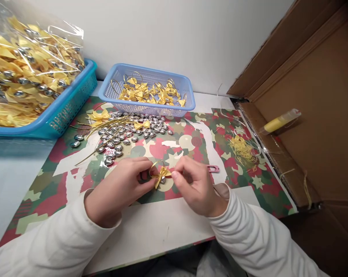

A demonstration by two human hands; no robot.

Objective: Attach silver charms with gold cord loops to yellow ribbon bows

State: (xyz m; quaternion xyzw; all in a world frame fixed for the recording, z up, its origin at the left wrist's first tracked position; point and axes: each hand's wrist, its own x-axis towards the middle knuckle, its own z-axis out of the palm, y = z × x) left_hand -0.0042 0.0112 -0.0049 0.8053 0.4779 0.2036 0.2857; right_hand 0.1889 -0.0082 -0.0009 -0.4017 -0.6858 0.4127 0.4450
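Between my hands, low over the patterned sheet, is a yellow ribbon bow (161, 173) with a silver bell at its middle and a loop of gold cord. My left hand (130, 179) pinches the bow's left side, where the cord loop is, between thumb and fingers. The thumb and forefinger of my right hand (193, 184) close on the tip of the bow's right side. Beyond my hands lie many loose silver bells (126, 141), with a yellow bow (142, 125), more ribbon bows (99, 116) and gold cords (104, 127) among them.
A blue basket (147, 103) of finished-looking bows stands at the back. To the left, a larger blue basket (72, 105) carries a clear bag of bows. Yellow thread scraps (243, 150), a pink tool (213, 169) and a cardboard wall (306, 88) with a yellow tube (282, 121) are on the right.
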